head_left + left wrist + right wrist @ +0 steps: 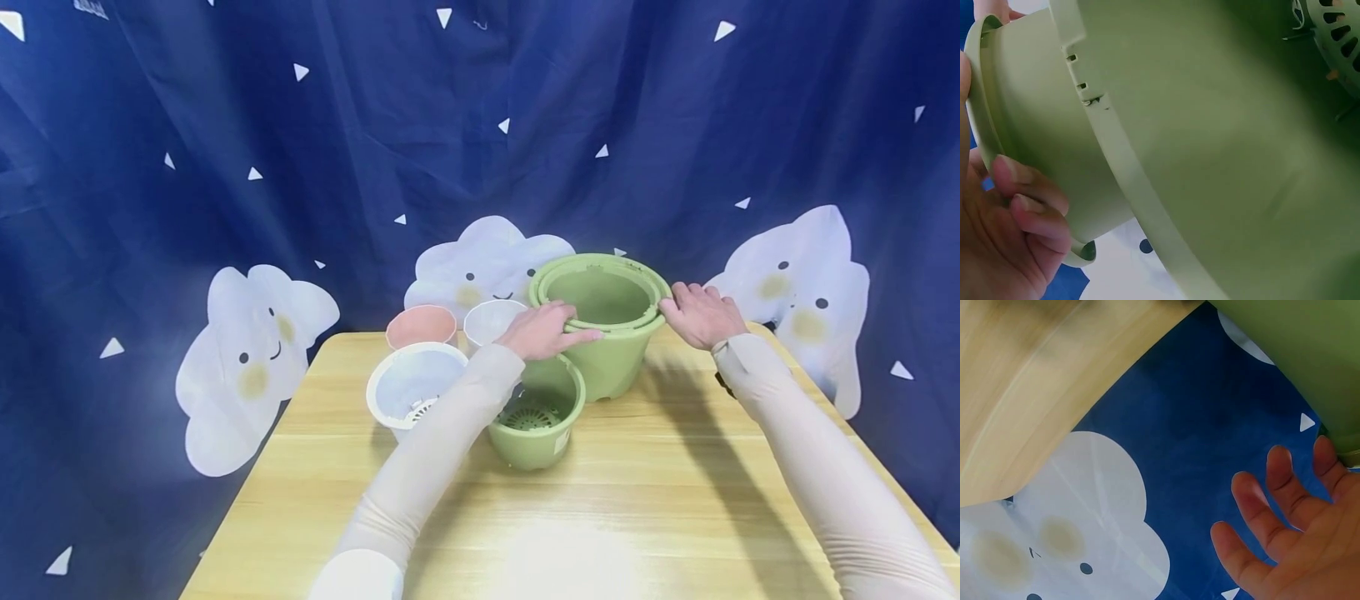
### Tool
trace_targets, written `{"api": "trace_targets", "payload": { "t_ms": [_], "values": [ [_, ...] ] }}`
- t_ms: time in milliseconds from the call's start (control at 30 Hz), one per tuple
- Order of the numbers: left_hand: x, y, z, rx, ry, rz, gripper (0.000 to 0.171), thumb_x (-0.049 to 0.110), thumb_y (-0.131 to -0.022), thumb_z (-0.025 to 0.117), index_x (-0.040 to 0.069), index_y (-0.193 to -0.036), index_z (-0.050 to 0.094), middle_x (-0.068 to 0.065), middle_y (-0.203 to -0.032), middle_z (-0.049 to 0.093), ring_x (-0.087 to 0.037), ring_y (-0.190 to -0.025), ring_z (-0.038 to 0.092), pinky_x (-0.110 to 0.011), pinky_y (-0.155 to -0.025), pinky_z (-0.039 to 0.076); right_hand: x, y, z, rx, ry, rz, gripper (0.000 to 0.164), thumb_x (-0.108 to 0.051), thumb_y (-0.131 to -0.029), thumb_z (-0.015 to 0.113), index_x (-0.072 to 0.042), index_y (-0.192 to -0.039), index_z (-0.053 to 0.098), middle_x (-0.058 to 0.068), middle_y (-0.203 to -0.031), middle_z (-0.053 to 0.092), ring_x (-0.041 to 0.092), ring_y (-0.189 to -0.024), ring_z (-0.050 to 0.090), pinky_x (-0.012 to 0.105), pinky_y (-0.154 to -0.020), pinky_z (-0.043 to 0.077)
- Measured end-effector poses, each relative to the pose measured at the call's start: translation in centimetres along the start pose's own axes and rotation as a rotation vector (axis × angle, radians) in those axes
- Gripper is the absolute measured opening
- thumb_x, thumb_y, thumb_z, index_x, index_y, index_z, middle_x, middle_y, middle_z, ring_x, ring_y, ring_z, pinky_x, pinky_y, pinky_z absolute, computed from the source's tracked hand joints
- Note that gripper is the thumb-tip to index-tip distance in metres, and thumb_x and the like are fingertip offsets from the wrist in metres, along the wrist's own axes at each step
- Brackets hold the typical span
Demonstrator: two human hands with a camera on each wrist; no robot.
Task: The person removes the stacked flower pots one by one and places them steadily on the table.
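Note:
A large green flowerpot point(611, 358) stands at the back of the table, a second rim showing within its outer one. My left hand point(542, 330) holds its front-left rim; the left wrist view shows curled fingers point(1038, 209) at the rim. At the right side, my right hand point(701, 315) grips the rim near the thumb, while the right wrist view shows its other fingers point(1257, 506) spread below. A smaller green flowerpot point(531, 446) with a slotted bottom sits in front, under my left wrist. Its inside point(1222, 125) fills much of the left wrist view.
Left of the green pots stand a white pot point(381, 402) with a slotted bottom, a pink pot point(422, 325) and another white pot point(491, 321). The wooden table point(600, 500) ends near a dark blue curtain point(360, 150) with cloud prints.

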State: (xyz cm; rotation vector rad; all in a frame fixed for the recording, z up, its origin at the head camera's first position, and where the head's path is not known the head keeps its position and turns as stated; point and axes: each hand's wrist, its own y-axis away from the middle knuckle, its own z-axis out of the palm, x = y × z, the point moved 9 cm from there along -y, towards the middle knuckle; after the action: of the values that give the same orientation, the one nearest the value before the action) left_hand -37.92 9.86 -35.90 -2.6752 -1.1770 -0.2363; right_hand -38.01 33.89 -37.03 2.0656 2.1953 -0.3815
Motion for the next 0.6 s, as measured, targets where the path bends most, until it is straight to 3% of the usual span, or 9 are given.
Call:
{"api": "trace_targets", "payload": {
  "t_ms": [400, 600],
  "values": [
    [0.1, 0.1, -0.9, 0.059, 0.071, -0.026, 0.050, 0.072, -0.089, 0.064, 0.022, -0.097, 0.065, 0.007, -0.092, 0.066, -0.012, -0.081, 0.064, -0.027, -0.066, 0.053, -0.1, 0.1, 0.2, -0.008, 0.001, 0.002, 0.060, -0.051, -0.102, 0.020, -0.003, -0.123, 0.050, 0.028, -0.131, 0.055, 0.054, -0.119, 0.047, 0.069, -0.088, 0.040],
    [0.4, 0.0, -1.5, 0.090, 0.043, -0.011, 0.052, 0.073, -0.086, 0.067, 0.022, -0.094, 0.067, 0.008, -0.088, 0.068, -0.010, -0.073, 0.063, -0.024, -0.062, 0.051, -0.1, 0.0, 0.1, -0.006, -0.002, 0.003, 0.062, -0.050, -0.102, 0.019, -0.002, -0.126, 0.050, 0.029, -0.134, 0.054, 0.056, -0.122, 0.045, 0.071, -0.089, 0.040]
  ]
}}
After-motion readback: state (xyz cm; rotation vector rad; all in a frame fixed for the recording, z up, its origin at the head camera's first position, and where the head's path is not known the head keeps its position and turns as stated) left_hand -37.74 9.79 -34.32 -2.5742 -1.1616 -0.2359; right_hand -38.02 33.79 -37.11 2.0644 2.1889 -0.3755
